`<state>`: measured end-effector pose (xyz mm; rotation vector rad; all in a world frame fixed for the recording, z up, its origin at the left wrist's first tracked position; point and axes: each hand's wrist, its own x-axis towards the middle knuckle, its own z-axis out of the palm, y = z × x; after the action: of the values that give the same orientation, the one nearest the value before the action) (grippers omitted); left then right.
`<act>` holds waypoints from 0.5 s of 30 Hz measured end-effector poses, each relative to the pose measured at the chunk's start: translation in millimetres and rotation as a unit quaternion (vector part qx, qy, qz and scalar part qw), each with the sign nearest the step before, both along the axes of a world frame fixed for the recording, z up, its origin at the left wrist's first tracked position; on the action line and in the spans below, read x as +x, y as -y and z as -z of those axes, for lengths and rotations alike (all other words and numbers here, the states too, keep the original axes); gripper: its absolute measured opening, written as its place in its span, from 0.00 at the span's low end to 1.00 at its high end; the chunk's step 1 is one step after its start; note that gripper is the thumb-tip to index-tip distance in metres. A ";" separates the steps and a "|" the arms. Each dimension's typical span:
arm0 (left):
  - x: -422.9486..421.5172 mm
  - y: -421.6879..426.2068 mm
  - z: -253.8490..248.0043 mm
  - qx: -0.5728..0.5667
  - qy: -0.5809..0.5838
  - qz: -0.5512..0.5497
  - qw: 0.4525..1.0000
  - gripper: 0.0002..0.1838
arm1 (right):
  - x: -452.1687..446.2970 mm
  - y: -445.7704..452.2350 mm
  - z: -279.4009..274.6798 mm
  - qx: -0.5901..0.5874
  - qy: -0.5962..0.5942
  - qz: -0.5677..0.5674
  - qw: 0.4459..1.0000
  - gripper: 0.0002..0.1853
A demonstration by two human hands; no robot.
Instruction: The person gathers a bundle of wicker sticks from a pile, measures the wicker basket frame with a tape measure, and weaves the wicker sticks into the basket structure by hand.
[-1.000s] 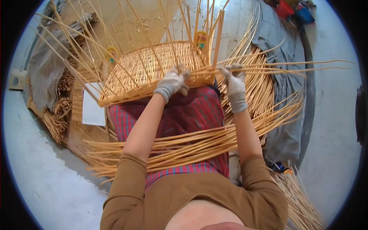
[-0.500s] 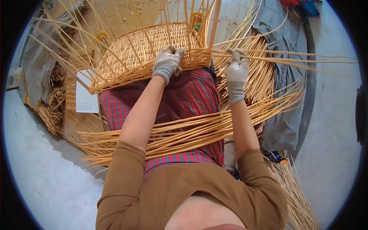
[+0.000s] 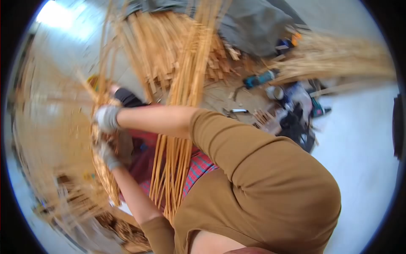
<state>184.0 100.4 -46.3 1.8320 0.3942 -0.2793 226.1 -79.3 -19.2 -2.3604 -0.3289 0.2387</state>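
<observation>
The view is tilted and blurred. A woven wicker basket point(image 3: 106, 180) with upright rods lies at the left, its near edge beside both hands. My left hand point(image 3: 107, 155), in a pale glove, is against that edge; its fingers are smeared. Just above it in the view, my right hand point(image 3: 106, 118), also gloved, is at the basket's corner near several long rods point(image 3: 103, 55); its fingers are hidden or blurred. A bundle of loose rods point(image 3: 173, 169) lies across the red checked cloth point(image 3: 198, 167) on my lap.
A pile of cut rods point(image 3: 156, 46) lies partly under a grey cloth point(image 3: 253, 27). To its right are a blue power tool point(image 3: 261, 79), a hammer point(image 3: 237, 111), dark bags point(image 3: 296, 127) and another rod bundle point(image 3: 334, 57). More dark bundles point(image 3: 120, 228) lie at lower left.
The view has swung to the right and rotated, so the basket now shows at the left. My right hand has come in close to my left hand at the basket.
</observation>
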 end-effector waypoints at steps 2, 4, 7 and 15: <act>-33.8 7.4 -3.4 0.084 0.191 -0.016 0.978 0.35 | -107.1 59.4 -37.4 0.250 0.169 0.074 0.951 0.18; -68.3 7.3 3.8 0.194 0.293 0.009 0.936 0.34 | -197.5 144.7 -69.9 0.340 0.148 0.044 0.928 0.14; -136.9 26.9 -7.5 0.130 0.181 -0.029 0.975 0.28 | -314.7 278.7 -52.1 0.289 0.084 0.275 0.913 0.11; -130.4 -39.6 84.7 0.177 -0.075 0.223 0.956 0.21 | -638.2 527.5 39.9 -0.354 -0.281 0.492 0.744 0.13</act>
<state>53.6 140.0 -131.1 2.2526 0.1313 -0.6987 -412.0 -606.7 -59.0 -2.6204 1.5160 0.5942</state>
